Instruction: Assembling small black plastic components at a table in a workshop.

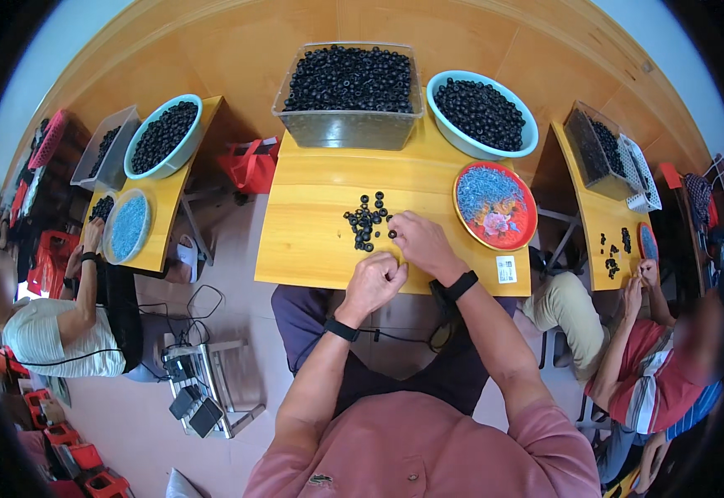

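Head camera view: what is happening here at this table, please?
A person sits at a yellow table, both hands close together at its near edge. The left hand is curled shut; the right hand rests beside a small pile of black rings. What the fingers pinch is too small to tell. Behind stand a clear bin of black rings, a light blue bowl of the same, and a red plate of small blue parts. Other people work at side tables.

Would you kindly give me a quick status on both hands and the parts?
Left hand curled shut, contents hidden. Right hand beside the small black rubber rings on the yellow wooden table. Nothing between hands and rings.
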Action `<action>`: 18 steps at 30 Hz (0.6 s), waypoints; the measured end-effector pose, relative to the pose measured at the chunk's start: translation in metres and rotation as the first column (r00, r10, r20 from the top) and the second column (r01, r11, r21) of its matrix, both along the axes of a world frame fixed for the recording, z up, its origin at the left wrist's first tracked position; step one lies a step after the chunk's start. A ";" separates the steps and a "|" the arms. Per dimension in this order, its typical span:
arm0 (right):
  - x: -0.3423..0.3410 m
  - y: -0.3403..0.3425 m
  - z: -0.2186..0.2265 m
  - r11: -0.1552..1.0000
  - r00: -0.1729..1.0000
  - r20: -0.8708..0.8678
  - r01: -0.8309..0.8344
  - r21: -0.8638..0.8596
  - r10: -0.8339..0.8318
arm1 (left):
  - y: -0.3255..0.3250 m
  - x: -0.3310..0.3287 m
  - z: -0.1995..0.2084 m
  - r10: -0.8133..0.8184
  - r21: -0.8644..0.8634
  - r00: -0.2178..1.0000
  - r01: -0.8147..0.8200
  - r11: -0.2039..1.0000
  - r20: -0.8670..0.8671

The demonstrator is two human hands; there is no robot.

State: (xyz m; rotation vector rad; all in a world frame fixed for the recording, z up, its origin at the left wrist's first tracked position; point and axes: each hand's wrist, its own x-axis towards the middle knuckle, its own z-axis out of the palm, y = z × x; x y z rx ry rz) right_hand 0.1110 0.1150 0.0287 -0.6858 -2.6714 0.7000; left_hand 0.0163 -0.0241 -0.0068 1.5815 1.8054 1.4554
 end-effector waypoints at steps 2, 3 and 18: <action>0.002 -0.004 -0.004 0.998 0.996 -0.082 0.041 -0.042 -0.044 | 0.000 -0.001 0.002 0.001 -0.005 1.000 -0.001 1.000 -0.020; 0.002 -0.004 -0.007 0.998 0.995 -0.083 0.046 -0.043 -0.050 | -0.001 -0.001 0.002 -0.004 -0.007 1.000 0.004 1.000 -0.022; 0.032 -0.035 -0.002 0.981 0.914 -0.369 0.120 -0.153 -0.169 | 0.005 -0.003 0.000 0.092 -0.068 0.821 -0.065 0.996 0.563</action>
